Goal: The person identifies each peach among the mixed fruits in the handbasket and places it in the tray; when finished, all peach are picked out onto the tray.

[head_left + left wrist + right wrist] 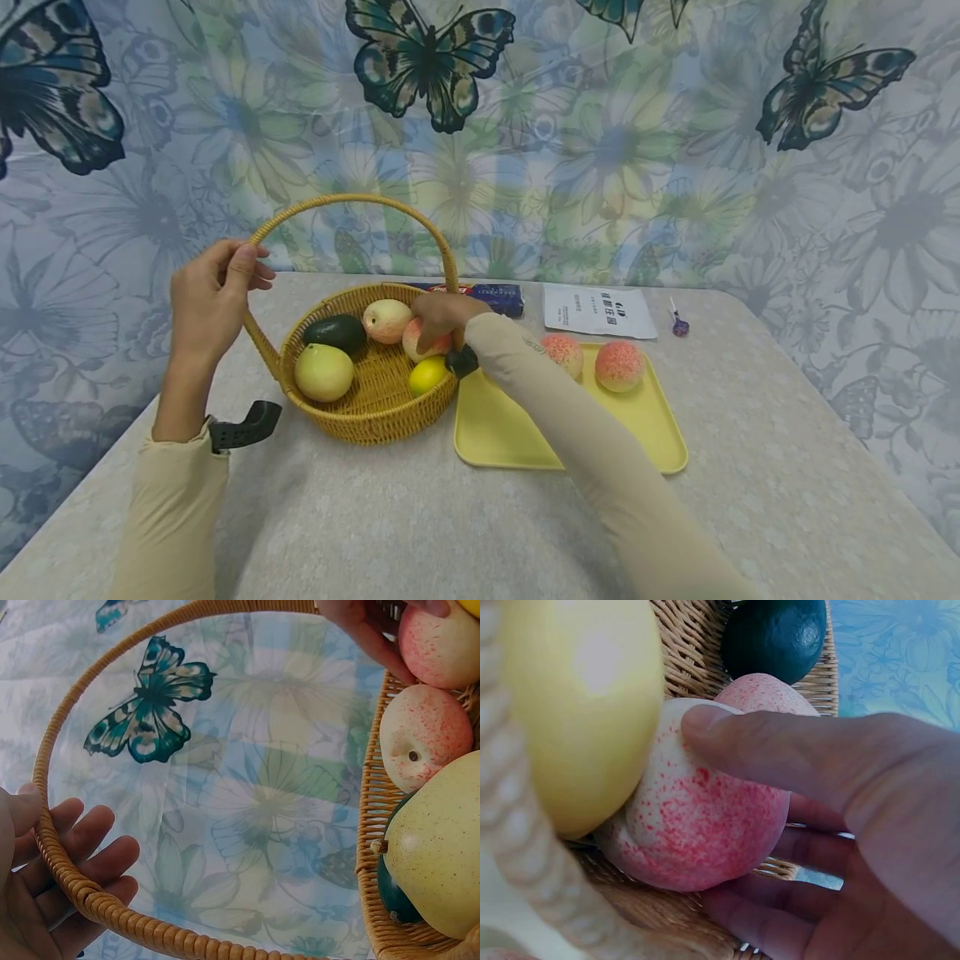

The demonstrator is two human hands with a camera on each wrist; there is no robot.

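Observation:
My left hand holds the left side of the tall handle of a round wicker basket, thumb on one side and fingers behind. Inside the basket, my right hand grips a pink-speckled peach, with the thumb over its top and the fingers around its far side. Touching that peach is a yellow lemon. Another peach lies beside it, toward the back. A dark green avocado and a pale yellow-green pear sit at the basket's left.
Right of the basket lies a yellow tray with two peaches, one a pink peach. Behind them are a dark blue box, a white printed packet and a small purple-wrapped lollipop. A butterfly-patterned curtain hangs behind the table.

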